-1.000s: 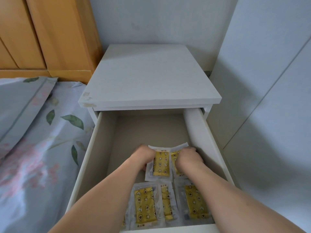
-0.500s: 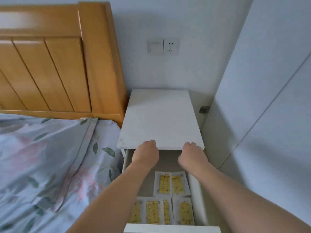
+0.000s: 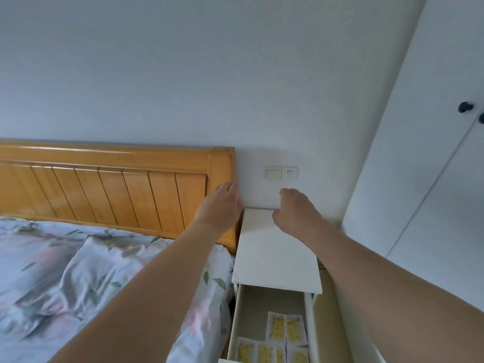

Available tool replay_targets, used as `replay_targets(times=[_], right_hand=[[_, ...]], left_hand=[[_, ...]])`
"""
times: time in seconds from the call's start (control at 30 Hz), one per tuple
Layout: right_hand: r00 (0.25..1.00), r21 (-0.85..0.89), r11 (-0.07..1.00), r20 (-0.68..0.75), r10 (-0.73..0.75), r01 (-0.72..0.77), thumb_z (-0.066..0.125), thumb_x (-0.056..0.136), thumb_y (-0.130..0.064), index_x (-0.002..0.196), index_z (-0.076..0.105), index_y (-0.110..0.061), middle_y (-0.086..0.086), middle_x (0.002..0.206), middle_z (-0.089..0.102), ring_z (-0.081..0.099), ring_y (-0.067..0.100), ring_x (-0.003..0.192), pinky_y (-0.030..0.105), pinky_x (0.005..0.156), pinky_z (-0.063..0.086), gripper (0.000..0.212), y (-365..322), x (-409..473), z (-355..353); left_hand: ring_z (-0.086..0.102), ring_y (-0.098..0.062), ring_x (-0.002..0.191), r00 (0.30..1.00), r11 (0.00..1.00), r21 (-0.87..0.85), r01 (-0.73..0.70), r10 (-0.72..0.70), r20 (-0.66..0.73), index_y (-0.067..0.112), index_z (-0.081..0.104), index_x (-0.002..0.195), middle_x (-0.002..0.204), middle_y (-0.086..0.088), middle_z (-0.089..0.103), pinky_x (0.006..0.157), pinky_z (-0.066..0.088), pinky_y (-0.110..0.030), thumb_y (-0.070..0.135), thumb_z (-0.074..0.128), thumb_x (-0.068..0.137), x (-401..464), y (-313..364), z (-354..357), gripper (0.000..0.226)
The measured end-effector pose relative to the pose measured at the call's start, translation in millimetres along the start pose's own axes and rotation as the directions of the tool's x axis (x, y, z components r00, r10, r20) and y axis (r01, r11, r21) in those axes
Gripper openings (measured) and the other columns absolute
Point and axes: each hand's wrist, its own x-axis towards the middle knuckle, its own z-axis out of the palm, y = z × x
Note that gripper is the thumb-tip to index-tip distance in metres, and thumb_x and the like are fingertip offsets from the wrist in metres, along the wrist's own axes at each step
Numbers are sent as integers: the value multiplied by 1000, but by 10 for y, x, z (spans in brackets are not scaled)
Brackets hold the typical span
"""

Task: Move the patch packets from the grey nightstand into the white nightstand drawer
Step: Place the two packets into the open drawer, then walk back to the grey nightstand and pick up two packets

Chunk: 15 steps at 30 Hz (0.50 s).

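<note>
The white nightstand [image 3: 275,255] stands against the wall beside the bed, its drawer [image 3: 311,323] pulled open at the bottom of the view. Several patch packets [image 3: 285,330], clear sleeves with yellow patches, lie flat inside the drawer. My left hand [image 3: 222,205] is raised in front of the headboard's end, fingers loosely apart, holding nothing. My right hand [image 3: 293,208] hovers above the back of the nightstand top, fingers curled downward, with nothing visible in it. The grey nightstand is out of view.
A wooden headboard [image 3: 104,189] and a bed with floral bedding [image 3: 78,279] fill the left. A wall switch and socket [image 3: 281,173] sit above the nightstand. White wardrobe doors with dark knobs [image 3: 465,107] stand close on the right.
Both hands left the packets in the drawer and rose above the nightstand top. The view tilted up and pulled back, so the drawer now sits at the bottom edge.
</note>
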Motion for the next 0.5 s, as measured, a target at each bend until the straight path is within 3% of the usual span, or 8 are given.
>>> replay_targets(times=[0.13,0.3,0.37,0.5], right_hand=[[999,-3,999,-10,-45,45,51,88,-13,112,49,-5,10,111,52,51,28,106,30,79,39,25,-237,-92,-98],[996,30,996,-20,-87,88,51,89,-12,130,45,-4,11,125,51,49,27,113,29,84,41,42,-496,-169,-123],[992,41,991,2,-129,129,51,90,-12,128,47,-6,10,122,51,50,25,109,29,83,42,39,-617,-196,-117],[972,61,971,23,-235,233,51,89,-15,109,48,-9,4,98,44,46,21,92,30,73,39,21,-890,-206,-97]], left_hand=[[50,-21,125,999,1000,12,-13,14,-29,9,42,139,139,-6,50,99,44,-31,28,41,102,-149,-121,-311,41],[45,-21,132,997,999,44,32,-29,-77,10,41,142,144,-6,46,104,41,-32,29,42,102,-387,-264,-594,44],[44,-21,133,994,997,55,63,-58,-88,9,40,142,145,-7,46,105,40,-32,28,42,102,-523,-314,-706,45],[48,-22,130,979,979,97,179,-167,-116,8,41,141,142,-8,49,104,43,-32,28,44,102,-834,-464,-923,45]])
